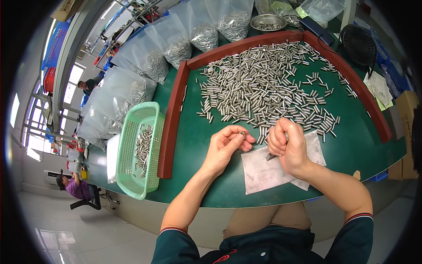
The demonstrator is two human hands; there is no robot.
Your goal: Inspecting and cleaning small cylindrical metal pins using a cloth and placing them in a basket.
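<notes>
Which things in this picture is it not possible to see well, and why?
Head view, dark object: upper part hidden inside the right hand.
Head view, small metal piece: too small and partly covered by the left hand, shape unclear.
Head view, pile of metal pins: lower ones hidden under those on top.
Head view, pale cloth: partly hidden by the right hand.
Head view, upper-left cardboard box: cut off by the top edge.

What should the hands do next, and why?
I'd probably bring the right hand a little closer to the left hand. The left fingers seem to pinch a small metal piece, while the right fist grips a dark tool whose tip doesn't touch that piece.
</notes>
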